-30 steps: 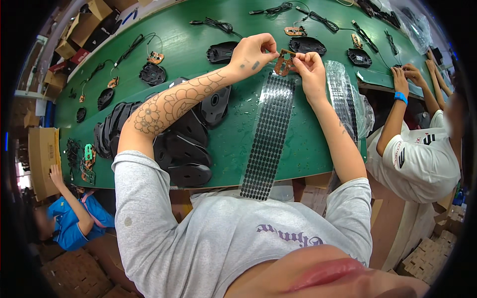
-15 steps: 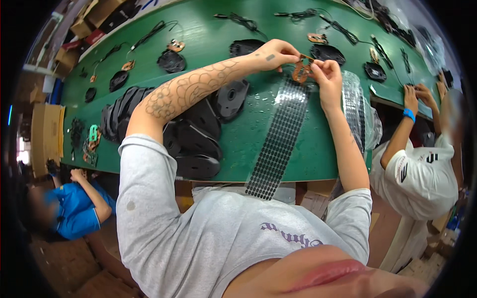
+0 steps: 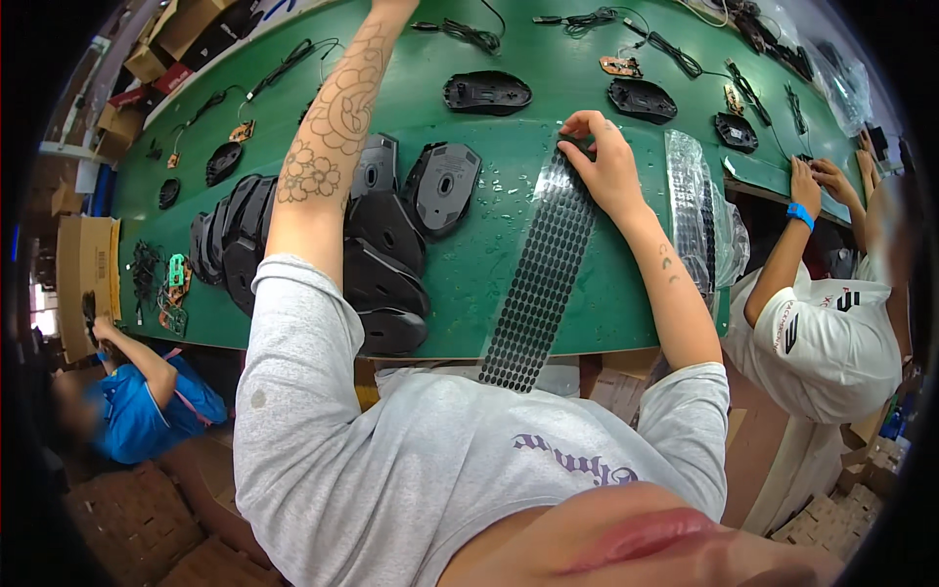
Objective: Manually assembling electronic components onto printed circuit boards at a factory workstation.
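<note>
A long clear sheet covered in rows of small black dots (image 3: 543, 264) lies on the green table and runs over its near edge. At its far end is my right hand (image 3: 606, 161), thumb and forefinger pinched on the sheet's edge. My left arm stretches far forward. Only the wrist end of my left hand (image 3: 393, 6) shows at the top edge; its fingers are out of sight. Ahead of the sheet sit two open black mouse shells, one to the left (image 3: 486, 93) and one to the right (image 3: 642, 100).
Black mouse shells (image 3: 386, 249) are heaped beside my left arm. Right of the sheet lies clear plastic packaging (image 3: 693, 210). Coiled cables (image 3: 469, 37) and a small circuit board (image 3: 620, 67) rest farther back. Co-workers sit left (image 3: 147, 401) and right (image 3: 822, 342).
My left hand has left the sheet and swung far forward and left. The orange circuit board both hands held is no longer in view. My right hand has shifted left onto the sheet's end.
</note>
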Motion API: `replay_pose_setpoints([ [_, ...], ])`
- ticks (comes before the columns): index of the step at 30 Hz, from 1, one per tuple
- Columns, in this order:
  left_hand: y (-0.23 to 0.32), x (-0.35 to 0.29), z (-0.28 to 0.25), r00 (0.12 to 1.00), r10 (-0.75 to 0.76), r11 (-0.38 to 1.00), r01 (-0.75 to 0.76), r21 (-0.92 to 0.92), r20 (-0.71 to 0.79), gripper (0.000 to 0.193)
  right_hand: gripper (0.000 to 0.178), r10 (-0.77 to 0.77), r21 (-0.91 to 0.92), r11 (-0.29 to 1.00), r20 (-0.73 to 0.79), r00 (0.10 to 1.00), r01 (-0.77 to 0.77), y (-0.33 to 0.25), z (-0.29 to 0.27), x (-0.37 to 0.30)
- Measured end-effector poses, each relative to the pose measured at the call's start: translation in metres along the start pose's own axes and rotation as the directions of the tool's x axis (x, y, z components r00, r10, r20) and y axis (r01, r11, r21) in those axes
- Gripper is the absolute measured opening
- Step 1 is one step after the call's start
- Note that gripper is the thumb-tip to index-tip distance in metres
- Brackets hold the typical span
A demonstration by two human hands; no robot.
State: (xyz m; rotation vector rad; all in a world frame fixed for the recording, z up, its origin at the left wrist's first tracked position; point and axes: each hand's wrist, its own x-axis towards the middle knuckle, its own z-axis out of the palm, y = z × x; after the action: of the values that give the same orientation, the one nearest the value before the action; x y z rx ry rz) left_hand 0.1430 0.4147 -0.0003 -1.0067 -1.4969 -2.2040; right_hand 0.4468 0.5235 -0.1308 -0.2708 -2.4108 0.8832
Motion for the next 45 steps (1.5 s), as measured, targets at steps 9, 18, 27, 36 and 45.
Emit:
replay_pose_setpoints([
  [9, -0.104, -0.048, 0.017, 0.605, -0.489, 0.718, -0.131, 0.684, 0.629, 0.018, 0.025, 0.091, 0.129, 0.987, 0.057, 0.994, -0.098, -0.014, 0.005, 0.007],
  [18, -0.127, 0.002, 0.033, 0.77, -0.552, 0.725, 0.254, 0.641, 0.319, 0.023, 0.022, 0.152, 0.116, 0.982, 0.004, 0.988, -0.151, -0.009, 0.004, 0.002],
  [27, -0.075, 0.186, 0.0, 0.961, 0.093, 0.911, -0.188, 0.367, 0.261, 0.021, 0.016, 0.093, 0.087, 0.991, 0.069, 0.993, -0.099, -0.014, 0.015, 0.01],
  [36, -0.041, -0.011, 0.019, 0.5, -0.371, 0.9, -0.013, 0.436, 0.782, 0.017, 0.014, 0.008, 0.039, 0.999, 0.047, 0.999, -0.01, -0.023, 0.008, 0.007],
  [45, -0.107, -0.093, 0.018, 0.601, -0.539, 0.781, 0.094, 0.618, 0.59, 0.021, 0.015, 0.03, 0.008, 0.999, 0.073, 0.997, -0.031, -0.018, 0.005, 0.011],
])
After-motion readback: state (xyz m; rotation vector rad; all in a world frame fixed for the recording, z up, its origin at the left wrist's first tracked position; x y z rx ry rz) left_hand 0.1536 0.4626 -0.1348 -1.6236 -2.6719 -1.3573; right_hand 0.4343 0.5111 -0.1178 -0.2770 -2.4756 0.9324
